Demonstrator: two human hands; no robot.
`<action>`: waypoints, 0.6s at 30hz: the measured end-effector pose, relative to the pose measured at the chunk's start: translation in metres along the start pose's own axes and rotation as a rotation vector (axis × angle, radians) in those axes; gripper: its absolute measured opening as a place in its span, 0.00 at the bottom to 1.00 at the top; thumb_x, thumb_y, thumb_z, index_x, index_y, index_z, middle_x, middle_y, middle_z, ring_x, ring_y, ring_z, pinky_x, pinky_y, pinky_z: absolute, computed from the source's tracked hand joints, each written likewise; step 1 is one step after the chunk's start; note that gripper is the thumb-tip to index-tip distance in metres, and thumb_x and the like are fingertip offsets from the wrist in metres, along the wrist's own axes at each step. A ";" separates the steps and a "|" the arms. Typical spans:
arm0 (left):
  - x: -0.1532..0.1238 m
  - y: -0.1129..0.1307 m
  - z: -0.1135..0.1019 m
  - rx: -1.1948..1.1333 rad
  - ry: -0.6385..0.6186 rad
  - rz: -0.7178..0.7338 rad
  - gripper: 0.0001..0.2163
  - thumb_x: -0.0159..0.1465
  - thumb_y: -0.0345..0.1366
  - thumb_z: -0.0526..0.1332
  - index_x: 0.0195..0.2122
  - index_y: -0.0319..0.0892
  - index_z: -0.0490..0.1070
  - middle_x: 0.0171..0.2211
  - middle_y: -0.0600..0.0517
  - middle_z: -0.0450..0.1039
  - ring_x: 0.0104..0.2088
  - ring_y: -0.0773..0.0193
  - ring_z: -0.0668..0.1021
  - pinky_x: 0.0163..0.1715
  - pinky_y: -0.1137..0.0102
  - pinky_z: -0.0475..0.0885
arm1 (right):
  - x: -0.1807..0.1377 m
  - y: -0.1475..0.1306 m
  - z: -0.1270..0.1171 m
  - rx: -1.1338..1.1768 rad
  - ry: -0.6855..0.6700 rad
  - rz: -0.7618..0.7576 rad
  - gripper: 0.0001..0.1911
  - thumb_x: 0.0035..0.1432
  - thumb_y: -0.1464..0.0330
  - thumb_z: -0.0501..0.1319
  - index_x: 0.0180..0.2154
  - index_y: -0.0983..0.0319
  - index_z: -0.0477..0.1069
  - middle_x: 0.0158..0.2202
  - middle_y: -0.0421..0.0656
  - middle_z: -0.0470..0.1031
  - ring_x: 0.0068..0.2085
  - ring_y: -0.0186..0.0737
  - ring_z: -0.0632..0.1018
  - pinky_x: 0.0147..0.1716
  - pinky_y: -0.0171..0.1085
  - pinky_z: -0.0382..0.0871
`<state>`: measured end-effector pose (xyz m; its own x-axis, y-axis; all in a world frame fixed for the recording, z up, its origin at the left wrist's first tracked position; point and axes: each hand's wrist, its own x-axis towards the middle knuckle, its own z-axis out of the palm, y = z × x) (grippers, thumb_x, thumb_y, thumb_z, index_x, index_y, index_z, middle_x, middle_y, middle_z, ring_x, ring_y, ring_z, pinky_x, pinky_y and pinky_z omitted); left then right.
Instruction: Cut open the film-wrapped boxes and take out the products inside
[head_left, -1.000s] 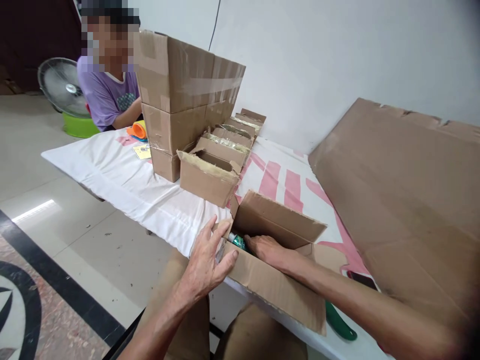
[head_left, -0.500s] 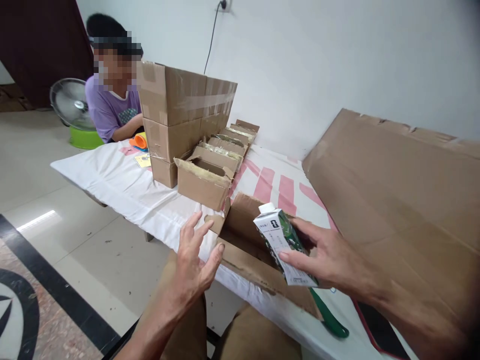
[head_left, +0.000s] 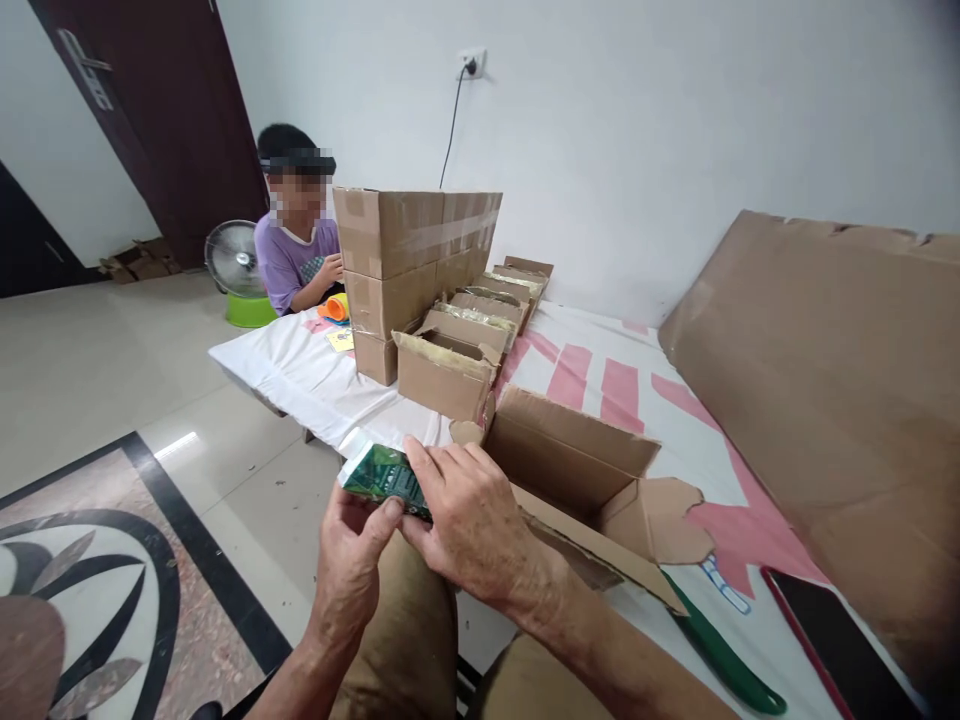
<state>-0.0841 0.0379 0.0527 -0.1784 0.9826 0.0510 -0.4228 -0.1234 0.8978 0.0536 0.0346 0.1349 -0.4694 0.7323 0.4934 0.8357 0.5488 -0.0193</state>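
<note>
Both my hands hold a green and white drink carton (head_left: 379, 471) over my lap, left of the table's edge. My right hand (head_left: 472, 520) wraps over the carton from above. From below, my left hand (head_left: 352, 555) grips it with the thumb up against its side. The carton lies tilted with its white cap end pointing left. Just right of my hands an open cardboard box (head_left: 577, 470) sits at the near edge of the table, flaps spread.
A row of open small boxes (head_left: 457, 350) and stacked taped boxes (head_left: 412, 250) stand farther along the white and pink cloth (head_left: 585, 375). A large flat cardboard sheet (head_left: 825, 400) leans at right. A green-handled tool (head_left: 724, 660) lies near the edge. A person in purple (head_left: 296, 250) sits beyond; fan (head_left: 232, 260) behind.
My right hand lifted the carton out of the open box and carried it left over my lap. My left hand left the box flap and took hold of the carton.
</note>
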 end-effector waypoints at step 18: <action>0.189 -0.099 0.057 0.190 0.132 -0.555 0.11 0.60 0.35 0.72 0.39 0.35 0.74 0.21 0.52 0.74 0.19 0.67 0.77 0.21 0.72 0.78 | -0.221 0.025 0.081 0.183 0.164 0.168 0.12 0.66 0.73 0.59 0.48 0.60 0.77 0.49 0.49 0.85 0.41 0.42 0.88 0.40 0.31 0.83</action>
<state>-0.0256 0.2442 -0.0018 -0.0908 0.8661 -0.4916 -0.3207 0.4419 0.8378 0.1553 -0.0807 -0.0447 -0.2646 0.7521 0.6036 0.8254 0.5003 -0.2617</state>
